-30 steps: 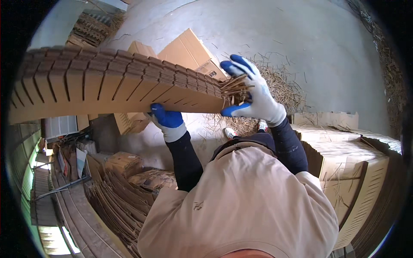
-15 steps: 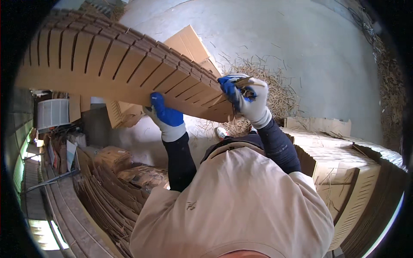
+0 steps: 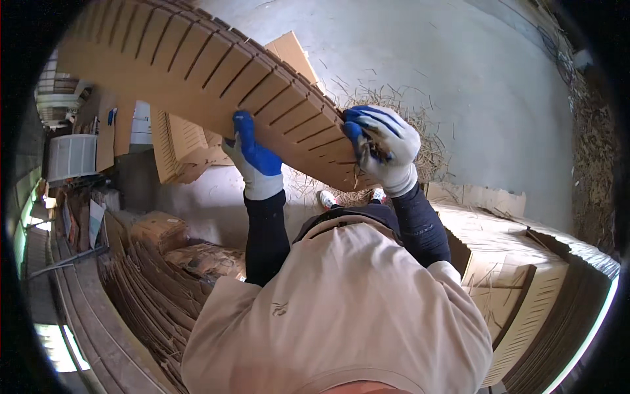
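Observation:
A long stack of slotted cardboard sheets [image 3: 216, 98] slants across the upper left, its row of narrow slots along the upper edge. My left hand [image 3: 257, 154], in a white glove with blue coating, grips the stack's lower edge, thumb on the front face and the other fingers hidden behind. At the stack's right end is my right hand [image 3: 387, 146], gloved alike. Its fingers curl closed around brown cardboard strips [image 3: 377, 151], partly visible in the palm. The stack hides whatever lies behind its end.
Loose cardboard strips [image 3: 430, 148] litter the grey floor [image 3: 499, 118] beyond my right hand. Stacked slotted cardboard [image 3: 525, 295] stands at my right. More cardboard sheets [image 3: 151, 295] lean at the lower left, near a white slatted panel [image 3: 75, 157]. Slotted cardboard [image 3: 172, 148] stands behind my left hand.
The stack's left part has swung up and its right end slightly down. My right hand has shifted a little right, turning its palm; the strip sticking out above it no longer shows.

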`<state>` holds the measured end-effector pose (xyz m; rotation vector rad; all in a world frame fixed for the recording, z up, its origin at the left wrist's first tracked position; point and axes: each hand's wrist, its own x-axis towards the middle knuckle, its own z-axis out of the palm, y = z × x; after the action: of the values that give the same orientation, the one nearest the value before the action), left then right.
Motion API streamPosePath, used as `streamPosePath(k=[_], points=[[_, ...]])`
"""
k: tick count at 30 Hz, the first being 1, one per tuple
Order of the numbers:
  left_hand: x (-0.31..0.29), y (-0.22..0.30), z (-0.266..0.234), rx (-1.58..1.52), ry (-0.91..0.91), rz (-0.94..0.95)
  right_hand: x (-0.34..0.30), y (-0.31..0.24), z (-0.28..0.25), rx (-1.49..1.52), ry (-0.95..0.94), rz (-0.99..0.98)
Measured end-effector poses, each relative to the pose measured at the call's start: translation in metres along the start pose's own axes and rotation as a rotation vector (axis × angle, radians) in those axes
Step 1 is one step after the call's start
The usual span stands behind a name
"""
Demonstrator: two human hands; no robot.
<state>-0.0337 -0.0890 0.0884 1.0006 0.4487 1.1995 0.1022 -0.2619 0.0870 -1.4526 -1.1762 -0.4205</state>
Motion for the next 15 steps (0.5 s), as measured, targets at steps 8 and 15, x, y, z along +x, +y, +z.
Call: streamPosePath(k=[8,15], points=[[0.004,0.001,-0.005,-0.059,-0.122,0.058,-0.019,0.001,0.016,0.316,0.162,0.424],[0.006,-0.006,-0.022,0.035,-0.094,0.066,-0.027,0.029,0.0,0.798,0.469,0.74]])
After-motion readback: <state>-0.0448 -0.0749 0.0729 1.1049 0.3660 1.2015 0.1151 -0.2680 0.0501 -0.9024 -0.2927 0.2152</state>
